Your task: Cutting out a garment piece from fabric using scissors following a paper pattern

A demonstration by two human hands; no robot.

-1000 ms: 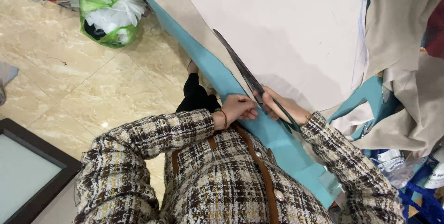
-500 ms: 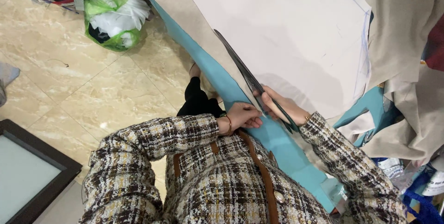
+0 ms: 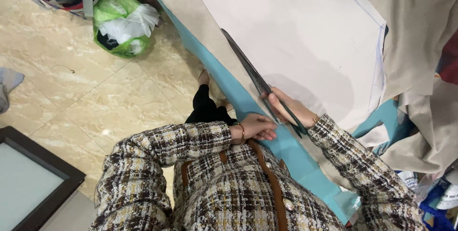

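**Long shears at the edge of turquoise cloth**

A pair of long, dark metal shears (image 3: 253, 81) lies along the border of a smooth turquoise fabric strip (image 3: 229, 85) that runs diagonally along the edge of the surface (image 3: 191, 11), which is covered in matte beige paper. On top of that rests a large white paper sheet (image 3: 286, 26), flat and slightly creased, with a thin blue line near its far edge. The slim blades point away from the person, their tips resting on the beige paper beside the white sheet.

The right hand (image 3: 288, 109) is closed around the shears' handles, fingers curled through them, wrist low on the cloth. The left hand (image 3: 257, 127), with a thin gold bangle at the wrist, lies flat with its fingers pressing on the turquoise fabric just beside the handles; it grips nothing. Both sleeves are of nubby checked tweed in cream, brown and black.

On the glossy marbled tile floor (image 3: 71, 83) sits a crumpled green plastic bag (image 3: 124, 23) stuffed with white scraps. Loose beige cloth (image 3: 420, 45) drapes at the right.
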